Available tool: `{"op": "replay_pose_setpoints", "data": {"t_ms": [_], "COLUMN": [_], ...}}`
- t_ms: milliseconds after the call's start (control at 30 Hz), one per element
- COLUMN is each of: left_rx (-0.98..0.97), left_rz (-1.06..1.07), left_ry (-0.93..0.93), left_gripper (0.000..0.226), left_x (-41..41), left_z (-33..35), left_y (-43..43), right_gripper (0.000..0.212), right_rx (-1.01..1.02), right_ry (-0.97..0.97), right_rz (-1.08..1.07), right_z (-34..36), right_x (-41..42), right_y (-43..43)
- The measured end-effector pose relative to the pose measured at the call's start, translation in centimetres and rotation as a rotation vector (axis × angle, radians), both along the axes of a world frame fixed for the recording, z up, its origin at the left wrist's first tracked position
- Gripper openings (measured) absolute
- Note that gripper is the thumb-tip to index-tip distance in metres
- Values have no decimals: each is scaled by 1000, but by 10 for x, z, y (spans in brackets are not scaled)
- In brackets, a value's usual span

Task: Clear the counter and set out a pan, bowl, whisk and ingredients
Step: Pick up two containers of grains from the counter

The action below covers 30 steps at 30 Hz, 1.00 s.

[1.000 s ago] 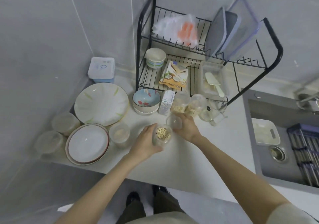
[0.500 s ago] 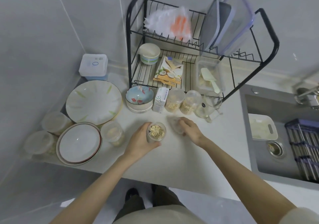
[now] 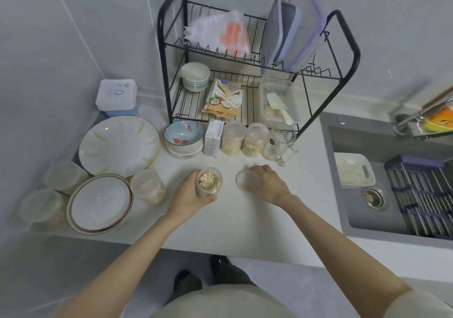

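My left hand [image 3: 188,196] grips an open clear jar of oats [image 3: 209,181] standing on the white counter [image 3: 245,219]. My right hand [image 3: 268,184] rests on the counter to its right, fingers on the jar's clear round lid [image 3: 246,180], which lies flat. Behind them stand two closed oat jars [image 3: 232,138] [image 3: 253,140], a small white carton [image 3: 213,137] and a blue flowered bowl [image 3: 183,134] stacked on a white one.
A black two-tier rack [image 3: 257,72] stands at the back with a cup, packet and containers. Plates [image 3: 119,143] [image 3: 100,203] and lidded tubs [image 3: 148,186] fill the left. A glass jug [image 3: 279,143] stands by the rack. The sink [image 3: 392,170] lies right.
My right hand has moved down and away from the back jars and laid the lid flat on the counter. The left hand keeps hold of the open oat jar.
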<state>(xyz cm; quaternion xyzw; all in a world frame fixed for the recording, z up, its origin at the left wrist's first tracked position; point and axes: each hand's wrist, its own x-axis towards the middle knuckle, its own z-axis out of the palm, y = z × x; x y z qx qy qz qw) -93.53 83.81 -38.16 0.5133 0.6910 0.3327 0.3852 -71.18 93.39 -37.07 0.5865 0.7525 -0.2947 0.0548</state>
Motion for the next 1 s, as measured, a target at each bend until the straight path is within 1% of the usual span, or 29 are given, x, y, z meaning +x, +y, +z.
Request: {"op": "replay_pose_setpoints", "data": {"t_ms": [67, 100, 200, 267, 300, 433, 500, 633, 733, 867, 1000], "left_rx": [-9, -20, -59, -70, -72, -72, -69, -32, -26, -54, -59], "left_rz": [4, 11, 31, 45, 55, 85, 63, 8, -41, -77, -119], "left_ry": [-16, -27, -51, -71, -85, -106, -107, -30, 79, 113, 142], "left_gripper": [59, 60, 62, 62, 61, 56, 63, 83, 86, 89, 86], "left_x": [0, 0, 0, 1, 2, 2, 1, 0, -1, -2, -3], "left_z": [-3, -5, -11, -13, -14, -14, -13, -5, 3, 3, -1], "left_y": [0, 0, 1, 2, 2, 1, 3, 8, 10, 8, 6], "right_gripper": [78, 79, 76, 72, 71, 65, 62, 62, 68, 70, 68], "right_rx": [3, 3, 37, 60, 69, 45, -1, -60, -33, -46, -156], "right_ry": [7, -6, -98, -95, -35, 434, 535, 554, 511, 493, 512], "right_rz": [49, 84, 154, 154, 136, -49, -11, 159, 220, 234, 188], "right_z": [-1, -2, -5, -5, -4, 26, 47, 65, 64, 57, 48], "right_x": [-1, -3, -7, -8, -9, -16, -21, -32, -40, -44, -39], "right_y": [-4, -5, -6, -6, -5, -1, 1, -3, -6, -8, -9]}}
